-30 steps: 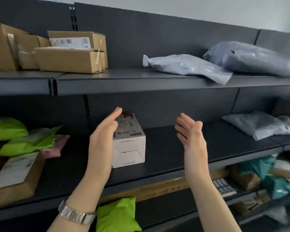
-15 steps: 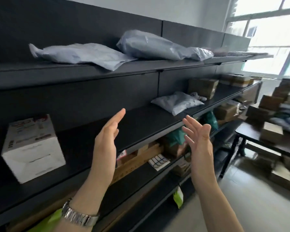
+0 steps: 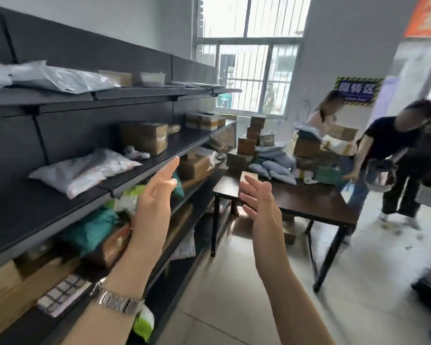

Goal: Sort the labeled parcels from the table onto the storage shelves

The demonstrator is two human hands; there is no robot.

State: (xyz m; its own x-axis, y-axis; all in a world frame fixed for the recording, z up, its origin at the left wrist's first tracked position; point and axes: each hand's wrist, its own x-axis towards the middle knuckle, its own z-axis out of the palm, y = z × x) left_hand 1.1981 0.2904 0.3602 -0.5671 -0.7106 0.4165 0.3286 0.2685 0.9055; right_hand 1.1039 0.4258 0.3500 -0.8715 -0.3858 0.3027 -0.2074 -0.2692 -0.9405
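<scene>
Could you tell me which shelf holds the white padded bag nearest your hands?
The middle shelf; the white bag lies there alone, left of the brown box.

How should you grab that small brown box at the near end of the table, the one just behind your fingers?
Probably with both hands, one flat on each side wall. The small brown box sits at the near end of the table, apart from the heap behind it, so its sides look free. The left hand and right hand are open and empty. Its lower part is hidden behind the fingers.
</scene>
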